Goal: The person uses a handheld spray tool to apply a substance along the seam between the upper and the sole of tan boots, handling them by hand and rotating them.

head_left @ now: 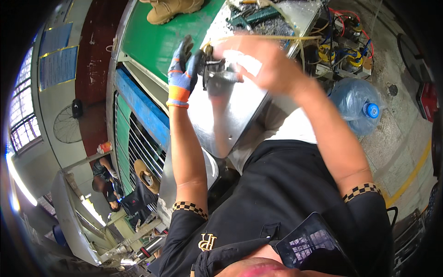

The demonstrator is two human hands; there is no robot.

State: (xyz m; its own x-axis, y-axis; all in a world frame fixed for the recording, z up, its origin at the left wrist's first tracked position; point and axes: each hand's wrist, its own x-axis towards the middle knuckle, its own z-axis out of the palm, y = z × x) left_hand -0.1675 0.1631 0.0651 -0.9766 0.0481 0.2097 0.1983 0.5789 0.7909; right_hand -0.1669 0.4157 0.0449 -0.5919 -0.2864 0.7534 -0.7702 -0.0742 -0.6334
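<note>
My left hand (181, 76), in a blue and orange work glove with dark fingertips, is raised beside a dark metal fixture (213, 69). Its upper fingers stretch upward, apart from the part nearest the fixture, which seems to touch it. My bare right hand (263, 60) is smeared by motion just right of the fixture. Its fingers cannot be made out, nor whether they hold anything. Under both hands lies a shiny metal tabletop (214, 127), with a bright white patch by the right hand that may be glare.
A tan boot (168, 10) stands on the green conveyor belt (147, 41). Tools (251, 18) and a thin yellowish hose (290, 38) lie at the table's far end. Right are valves with coloured tubes (346, 53) and a large water bottle (357, 106). Another person (106, 180) works far left.
</note>
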